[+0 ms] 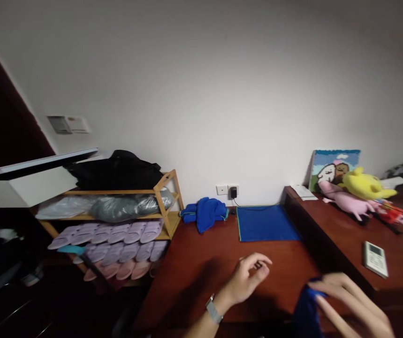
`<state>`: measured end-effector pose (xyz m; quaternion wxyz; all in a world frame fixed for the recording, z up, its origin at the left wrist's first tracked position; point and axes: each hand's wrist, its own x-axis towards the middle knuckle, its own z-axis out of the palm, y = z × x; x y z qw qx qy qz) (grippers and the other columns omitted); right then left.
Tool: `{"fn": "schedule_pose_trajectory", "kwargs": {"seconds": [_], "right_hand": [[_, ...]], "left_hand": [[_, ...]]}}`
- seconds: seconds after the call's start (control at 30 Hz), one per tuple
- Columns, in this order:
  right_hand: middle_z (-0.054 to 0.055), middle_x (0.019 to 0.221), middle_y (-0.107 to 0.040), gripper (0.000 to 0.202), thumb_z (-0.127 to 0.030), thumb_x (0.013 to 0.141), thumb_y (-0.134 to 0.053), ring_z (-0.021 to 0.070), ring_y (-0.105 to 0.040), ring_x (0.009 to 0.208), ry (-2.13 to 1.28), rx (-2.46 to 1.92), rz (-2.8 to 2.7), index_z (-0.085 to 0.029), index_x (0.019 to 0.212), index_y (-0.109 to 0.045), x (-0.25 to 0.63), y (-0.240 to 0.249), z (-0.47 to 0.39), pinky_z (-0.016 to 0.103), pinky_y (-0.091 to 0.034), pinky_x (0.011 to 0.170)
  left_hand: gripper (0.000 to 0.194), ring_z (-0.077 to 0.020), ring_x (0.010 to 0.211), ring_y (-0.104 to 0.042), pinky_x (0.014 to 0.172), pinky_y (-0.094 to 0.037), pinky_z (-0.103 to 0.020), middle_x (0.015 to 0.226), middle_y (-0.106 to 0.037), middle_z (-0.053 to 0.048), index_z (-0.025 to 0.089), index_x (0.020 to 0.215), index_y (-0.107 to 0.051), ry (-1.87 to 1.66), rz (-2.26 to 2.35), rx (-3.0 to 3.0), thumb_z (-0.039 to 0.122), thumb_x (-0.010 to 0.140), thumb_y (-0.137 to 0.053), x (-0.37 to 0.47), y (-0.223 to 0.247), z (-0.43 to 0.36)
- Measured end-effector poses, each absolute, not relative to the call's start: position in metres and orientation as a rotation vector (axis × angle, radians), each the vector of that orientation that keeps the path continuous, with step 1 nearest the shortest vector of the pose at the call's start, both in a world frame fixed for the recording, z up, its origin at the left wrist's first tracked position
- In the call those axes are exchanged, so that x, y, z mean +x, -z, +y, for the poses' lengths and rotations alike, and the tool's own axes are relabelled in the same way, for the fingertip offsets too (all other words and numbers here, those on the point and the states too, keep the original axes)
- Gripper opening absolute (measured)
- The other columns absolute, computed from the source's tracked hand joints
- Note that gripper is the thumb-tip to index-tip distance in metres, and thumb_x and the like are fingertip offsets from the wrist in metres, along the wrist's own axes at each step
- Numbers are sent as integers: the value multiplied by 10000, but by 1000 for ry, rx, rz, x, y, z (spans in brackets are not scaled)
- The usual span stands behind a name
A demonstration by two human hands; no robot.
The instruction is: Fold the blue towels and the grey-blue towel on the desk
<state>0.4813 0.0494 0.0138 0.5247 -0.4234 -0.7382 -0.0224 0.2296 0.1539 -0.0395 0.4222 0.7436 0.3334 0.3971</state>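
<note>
My left hand (250, 278), with a watch (214, 310) on its wrist, hovers over the reddish-brown desk (201, 267). Its fingers curl loosely, with a gap between thumb and index finger and nothing visible in them. At the lower right, my right hand (354, 298) pinches a dark blue cloth (307, 307) that hangs down past the bottom of the picture. Another blue cloth (268, 224) with green edging lies flat against the wall. To its left sits a crumpled heap of blue cloth (206, 213).
On the left stands a wooden rack (168, 216) with rows of slippers (127, 233) and a black bag (117, 171) on top. A raised surface (342, 234) at right holds plush toys (366, 183), a picture (335, 164) and a calculator-like device (376, 259). A black plug (233, 192) sits in the wall.
</note>
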Motion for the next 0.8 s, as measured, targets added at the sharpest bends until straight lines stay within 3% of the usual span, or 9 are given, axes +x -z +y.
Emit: {"fn": "schedule_pose_trajectory", "kwargs": {"seconds": [0.1,0.17,0.33,0.47,0.6,0.7,0.8], "right_hand": [[21,876,-689,143,-253,973,-639,177,-674,771,68,-960,-1890,-286,1085,-720,461,-35,48,286,-561,697],[16,818,-663,127,-243,983,-628,172,-626,721,155,-950,-1916,-266,1076,-711,450,-51,48,305,-527,677],[28,800,-658,148,-348,998,-609,186,-617,737,194,-963,-1939,-251,936,-703,443,-87,38,314,-506,681],[50,930,-707,191,-408,1009,-569,198,-677,817,-58,-977,-1911,-259,953,-674,439,-97,33,312,-538,731],[2,797,-712,245,-488,991,-565,155,-626,611,-403,-1021,-1829,-260,995,-653,431,-92,37,264,-482,560],[1,785,-719,295,-535,931,-637,143,-600,594,-563,-1007,-1715,-242,943,-672,425,-92,37,247,-447,520],[12,805,-732,344,-569,862,-703,163,-643,686,-669,-961,-1630,-226,875,-687,420,-98,33,261,-504,614]], "left_hand": [[533,-212,937,-679,868,-526,-306,1040,-743,-49,223,1131,-679,-955,696,1979,619,786,-768,251,-18,104],[539,-212,939,-678,865,-524,-301,1045,-746,-23,244,1157,-658,-936,754,2044,505,727,-851,253,-45,85],[182,-175,866,-667,790,-516,-265,972,-735,-19,235,1036,-679,-1032,874,2116,201,862,-637,240,-62,71],[101,-166,776,-603,708,-474,-264,835,-670,-2,223,910,-663,-1061,943,2136,201,872,-572,229,-65,69],[149,-153,693,-546,663,-456,-269,730,-589,21,213,859,-609,-1088,866,1937,275,914,-486,226,-67,67],[216,-193,837,-620,781,-507,-312,909,-673,-23,217,1057,-608,-1133,827,1913,359,947,-489,225,-63,59],[460,-243,1050,-650,923,-516,-354,1196,-693,-68,256,1309,-541,-1146,907,2030,436,899,-646,227,-61,49]]}}
